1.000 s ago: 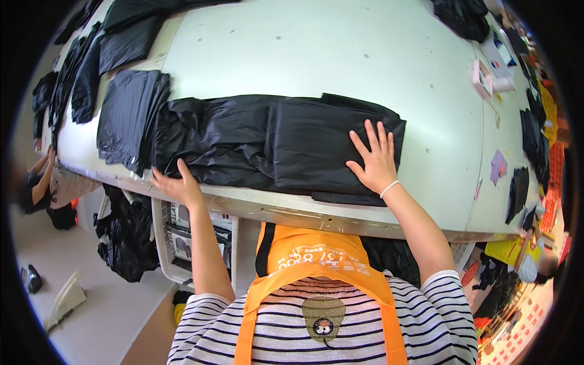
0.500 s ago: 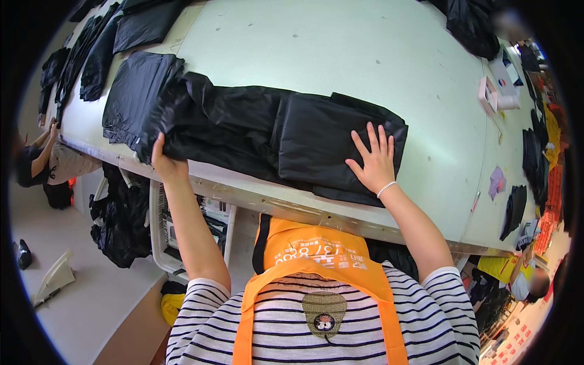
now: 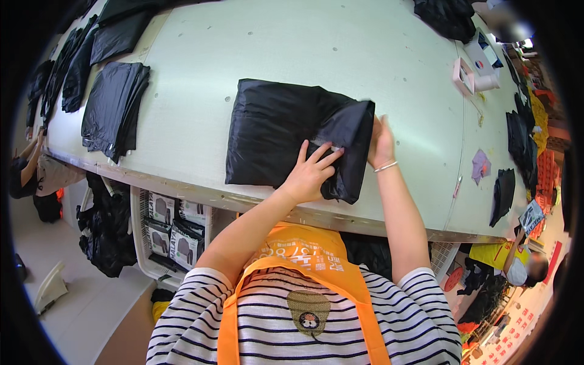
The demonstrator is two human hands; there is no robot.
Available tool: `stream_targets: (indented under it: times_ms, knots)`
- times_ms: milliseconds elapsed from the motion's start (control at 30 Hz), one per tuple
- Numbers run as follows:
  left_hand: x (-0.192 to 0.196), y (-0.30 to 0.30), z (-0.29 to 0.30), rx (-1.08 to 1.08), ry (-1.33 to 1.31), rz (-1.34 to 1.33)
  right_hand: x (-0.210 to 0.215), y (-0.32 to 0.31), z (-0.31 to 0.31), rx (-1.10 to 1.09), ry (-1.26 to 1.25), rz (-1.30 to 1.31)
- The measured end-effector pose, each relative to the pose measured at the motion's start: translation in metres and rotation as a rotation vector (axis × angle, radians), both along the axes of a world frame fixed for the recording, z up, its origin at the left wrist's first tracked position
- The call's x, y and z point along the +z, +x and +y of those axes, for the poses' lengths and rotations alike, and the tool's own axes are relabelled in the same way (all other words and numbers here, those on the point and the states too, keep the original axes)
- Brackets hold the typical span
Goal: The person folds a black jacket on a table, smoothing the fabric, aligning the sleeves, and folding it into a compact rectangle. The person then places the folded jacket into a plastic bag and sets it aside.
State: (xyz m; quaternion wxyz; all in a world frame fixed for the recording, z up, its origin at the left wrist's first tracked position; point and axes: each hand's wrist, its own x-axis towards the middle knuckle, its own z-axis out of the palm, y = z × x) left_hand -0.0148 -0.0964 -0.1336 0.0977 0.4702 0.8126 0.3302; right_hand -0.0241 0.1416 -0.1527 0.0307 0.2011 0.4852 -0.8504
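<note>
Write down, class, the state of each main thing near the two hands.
Black fabric: folded, right end raised
Left hand: open, fingers spread on the black fabric
Right hand: at the black fabric's right edge, fingers partly hidden
Black stack: folded, lying flat
White basket: open-topped, holding packages

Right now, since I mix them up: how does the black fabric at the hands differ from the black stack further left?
The black fabric has the left hand on it; the black stack is untouched. The fabric's right end is raised; the stack lies flat. The fabric looks wider than the stack. Both rest on the table.
</note>
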Motion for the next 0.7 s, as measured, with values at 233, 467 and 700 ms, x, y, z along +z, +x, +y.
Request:
stream_targets:
  times_ms: [233,467,700]
  knots:
    - [0.009,-0.007,0.015,-0.051,-0.145,0.113,0.054,-0.072,0.031,0.613,1.083,-0.081]
    - [0.021,0.06,-0.091,0.823,0.485,-0.484,0.004,0.035,0.005,0.342,1.061,-0.312]
    - [0.024,0.048,-0.134,0.862,0.439,-1.148,0.047,0.132,-0.049,0.679,0.519,-0.469]
